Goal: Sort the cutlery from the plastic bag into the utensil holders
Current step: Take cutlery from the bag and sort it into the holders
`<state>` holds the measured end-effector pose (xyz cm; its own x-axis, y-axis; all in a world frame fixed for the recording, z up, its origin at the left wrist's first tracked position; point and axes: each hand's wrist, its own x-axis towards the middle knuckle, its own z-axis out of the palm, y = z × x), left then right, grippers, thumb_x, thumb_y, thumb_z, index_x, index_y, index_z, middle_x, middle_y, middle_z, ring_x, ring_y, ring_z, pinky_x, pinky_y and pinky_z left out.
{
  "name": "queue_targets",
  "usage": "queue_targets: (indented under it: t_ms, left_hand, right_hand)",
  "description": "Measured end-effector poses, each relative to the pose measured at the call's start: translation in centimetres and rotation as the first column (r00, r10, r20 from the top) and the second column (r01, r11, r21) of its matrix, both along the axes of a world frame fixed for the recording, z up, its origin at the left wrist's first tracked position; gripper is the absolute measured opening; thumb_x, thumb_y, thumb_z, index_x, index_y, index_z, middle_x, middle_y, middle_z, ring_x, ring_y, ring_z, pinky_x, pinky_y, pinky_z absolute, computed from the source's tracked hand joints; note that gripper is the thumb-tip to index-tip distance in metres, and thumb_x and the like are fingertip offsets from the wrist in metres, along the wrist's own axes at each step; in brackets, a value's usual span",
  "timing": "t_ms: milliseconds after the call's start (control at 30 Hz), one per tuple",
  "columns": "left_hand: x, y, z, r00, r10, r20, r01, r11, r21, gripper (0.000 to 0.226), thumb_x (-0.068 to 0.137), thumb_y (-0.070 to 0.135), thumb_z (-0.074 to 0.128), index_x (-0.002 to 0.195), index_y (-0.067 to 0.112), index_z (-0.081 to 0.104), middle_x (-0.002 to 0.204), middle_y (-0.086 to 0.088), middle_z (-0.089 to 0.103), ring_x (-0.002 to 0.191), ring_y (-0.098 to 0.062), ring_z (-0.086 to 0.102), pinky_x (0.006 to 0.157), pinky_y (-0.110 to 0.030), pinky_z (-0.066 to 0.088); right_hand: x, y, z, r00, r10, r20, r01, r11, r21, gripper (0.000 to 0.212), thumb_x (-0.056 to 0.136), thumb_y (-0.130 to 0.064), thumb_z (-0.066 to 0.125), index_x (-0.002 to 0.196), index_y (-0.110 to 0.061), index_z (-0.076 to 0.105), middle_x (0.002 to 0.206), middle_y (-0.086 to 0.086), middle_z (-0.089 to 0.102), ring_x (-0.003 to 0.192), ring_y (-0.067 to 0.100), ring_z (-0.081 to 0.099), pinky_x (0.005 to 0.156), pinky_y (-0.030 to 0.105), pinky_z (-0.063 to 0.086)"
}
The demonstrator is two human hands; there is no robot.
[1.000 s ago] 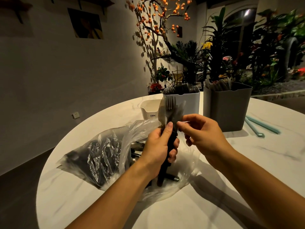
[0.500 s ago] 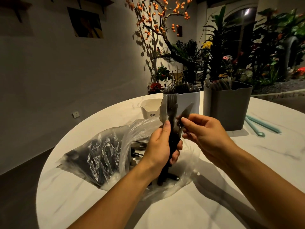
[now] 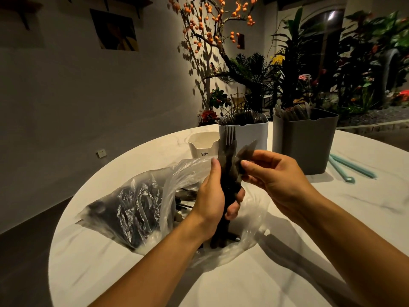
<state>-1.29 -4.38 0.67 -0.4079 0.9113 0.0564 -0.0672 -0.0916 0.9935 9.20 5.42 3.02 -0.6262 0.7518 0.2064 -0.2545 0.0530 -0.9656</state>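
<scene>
**Cutlery bundle, held above the bag**

I log a cutlery bundle [image 3: 229,165], upright, fork tines up, over the plastic bag [image 3: 141,209] on the tabletop [image 3: 265,273]. Left hand [image 3: 212,202]: fingers wrapped around the handles. Right hand [image 3: 276,176]: fingers pinching one blade. Behind: white holder [image 3: 250,135], grey holder [image 3: 307,140], small white cup [image 3: 202,145].

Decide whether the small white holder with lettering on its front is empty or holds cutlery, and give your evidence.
Cannot tell for certain. No cutlery shows above the rim of the small white holder, unlike the taller white holder and grey holder, but its bottom is hidden.
</scene>
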Motion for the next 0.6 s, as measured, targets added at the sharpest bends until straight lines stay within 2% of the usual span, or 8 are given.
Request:
queue_targets:
  t_ms: [200,300,600]
  left_hand:
    - [-0.01,0.19,-0.13,0.989,0.084,-0.125,-0.076,0.995,0.065,0.047,0.106,0.047,0.026,0.107,0.013,0.056,0.071,-0.007,0.063,0.047,-0.013,0.051,0.042,-0.023,0.041]
    - [-0.02,0.20,-0.10,0.979,0.122,-0.163,-0.111,0.991,0.077,0.042,0.107,0.044,0.027,0.107,0.015,0.058,0.074,-0.007,0.066,0.049,-0.014,0.054,0.043,-0.025,0.044]
    - [0.16,0.18,-0.12,0.986,0.111,-0.126,-0.102,0.992,0.075,0.030,0.104,0.040,0.043,0.110,0.018,0.061,0.073,-0.005,0.065,0.053,-0.016,0.058,0.048,-0.026,0.048]
  right_hand:
    - [-0.06,0.37,-0.18,1.000,-0.004,-0.003,0.004,0.999,-0.039,0.018,0.087,-0.004,0.065,0.104,-0.009,0.070,0.099,0.008,0.075,0.090,0.018,0.073,0.077,0.029,0.060]
    - [-0.08,0.43,-0.25,1.000,-0.005,-0.004,0.005,0.999,-0.051,0.017,0.087,-0.005,0.065,0.103,-0.009,0.071,0.099,0.008,0.075,0.090,0.019,0.073,0.077,0.029,0.060]
    - [0.02,0.42,-0.21,0.999,0.028,0.032,-0.027,0.999,-0.031,0.015,0.089,-0.010,0.064,0.103,-0.008,0.070,0.094,0.008,0.075,0.088,0.021,0.073,0.078,0.032,0.060]
